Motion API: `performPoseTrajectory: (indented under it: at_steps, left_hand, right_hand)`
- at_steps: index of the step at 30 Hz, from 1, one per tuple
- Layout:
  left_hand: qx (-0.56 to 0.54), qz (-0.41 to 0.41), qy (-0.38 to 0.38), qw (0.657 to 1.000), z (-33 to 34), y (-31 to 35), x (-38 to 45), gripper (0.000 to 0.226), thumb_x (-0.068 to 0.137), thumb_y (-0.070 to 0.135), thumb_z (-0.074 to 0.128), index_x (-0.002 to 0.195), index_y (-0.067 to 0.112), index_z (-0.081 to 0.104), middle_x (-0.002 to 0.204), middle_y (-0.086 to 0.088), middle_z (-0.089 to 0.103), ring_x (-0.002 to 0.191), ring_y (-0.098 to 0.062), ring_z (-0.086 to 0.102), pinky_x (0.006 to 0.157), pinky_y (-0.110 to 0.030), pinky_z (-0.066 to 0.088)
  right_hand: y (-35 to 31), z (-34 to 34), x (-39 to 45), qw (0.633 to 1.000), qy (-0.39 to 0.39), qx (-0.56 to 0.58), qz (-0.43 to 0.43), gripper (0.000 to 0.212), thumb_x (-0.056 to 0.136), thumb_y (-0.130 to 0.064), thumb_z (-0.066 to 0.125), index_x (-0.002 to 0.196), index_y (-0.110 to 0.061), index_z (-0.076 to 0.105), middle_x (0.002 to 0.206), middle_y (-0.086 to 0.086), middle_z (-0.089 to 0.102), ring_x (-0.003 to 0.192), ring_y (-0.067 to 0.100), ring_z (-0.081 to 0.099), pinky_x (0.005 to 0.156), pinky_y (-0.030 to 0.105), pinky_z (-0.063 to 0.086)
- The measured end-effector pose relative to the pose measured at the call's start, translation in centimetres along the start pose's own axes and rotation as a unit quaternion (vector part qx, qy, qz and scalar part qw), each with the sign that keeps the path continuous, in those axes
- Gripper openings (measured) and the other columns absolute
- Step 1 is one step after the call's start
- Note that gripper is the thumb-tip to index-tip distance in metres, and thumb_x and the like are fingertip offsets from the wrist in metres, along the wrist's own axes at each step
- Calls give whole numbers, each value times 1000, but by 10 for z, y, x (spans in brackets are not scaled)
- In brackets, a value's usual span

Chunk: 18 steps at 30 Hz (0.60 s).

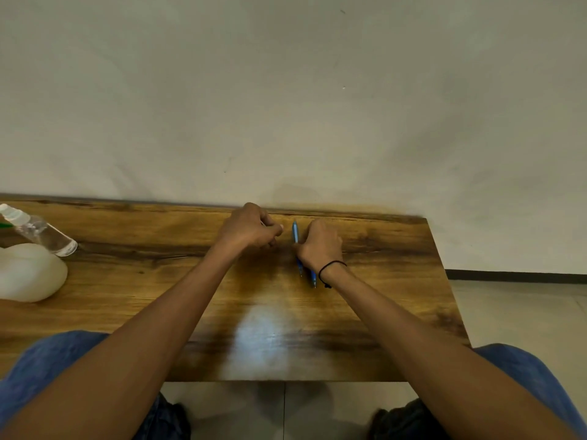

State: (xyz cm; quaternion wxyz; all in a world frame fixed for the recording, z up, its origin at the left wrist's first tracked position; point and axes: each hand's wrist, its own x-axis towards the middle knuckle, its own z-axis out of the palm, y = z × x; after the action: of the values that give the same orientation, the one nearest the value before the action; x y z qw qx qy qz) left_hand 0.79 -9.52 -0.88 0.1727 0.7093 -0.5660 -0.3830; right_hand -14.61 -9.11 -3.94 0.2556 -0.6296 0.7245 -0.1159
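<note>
Two blue pens lie near the far edge of the wooden table (365,312). My right hand (320,244) has its fingers curled over them. One blue pen (295,231) sticks out beyond the fingers toward the wall, and its tip shows below the hand. The second blue pen (313,277) shows only its lower end by my wrist, which wears a black band. My left hand (251,228) is just left of the pens with fingers curled; something small and pale shows at its fingertips, but I cannot make out what it is.
A clear plastic bottle (41,231) lies on its side at the table's left end, beside a white rounded object (28,273). A plain wall runs along the table's far edge. The table's right edge drops to a tiled floor (524,312).
</note>
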Motion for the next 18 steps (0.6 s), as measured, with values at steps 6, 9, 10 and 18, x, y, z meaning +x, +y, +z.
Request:
performPoseTrajectory:
  at_steps: [6, 9, 10, 18]
  left_hand:
    - [81, 16, 19, 996, 4, -2, 0, 17, 91, 40, 75, 84, 24, 75, 79, 5, 78, 79, -15, 75, 82, -39, 62]
    - [98, 29, 34, 994, 4, -3, 0, 16, 92, 40, 74, 85, 25, 76, 80, 6, 77, 79, -13, 73, 66, -30, 53]
    - [105, 35, 41, 993, 4, -4, 0, 16, 92, 40, 74, 86, 25, 76, 80, 6, 77, 79, -12, 72, 61, -28, 49]
    - [143, 110, 152, 972, -2, -9, -20, 13, 95, 36, 68, 94, 24, 73, 80, 12, 68, 70, -8, 63, 58, -25, 44]
  right_hand:
    - [0, 23, -6, 998, 16, -42, -38, 19, 84, -13, 77, 95, -12, 61, 103, 16, 70, 99, 42, 68, 76, 49, 60]
    - [1, 29, -5, 997, 30, -55, -46, 23, 84, -15, 79, 101, -11, 64, 105, 15, 70, 101, 42, 69, 75, 49, 60]
    - [1, 29, -5, 997, 34, -51, -45, 25, 83, -19, 81, 100, -12, 64, 105, 15, 70, 100, 41, 69, 74, 48, 60]
    - [-2, 7, -8, 996, 55, -48, -56, 13, 88, -10, 76, 81, -10, 64, 92, 12, 72, 91, 36, 70, 71, 45, 61]
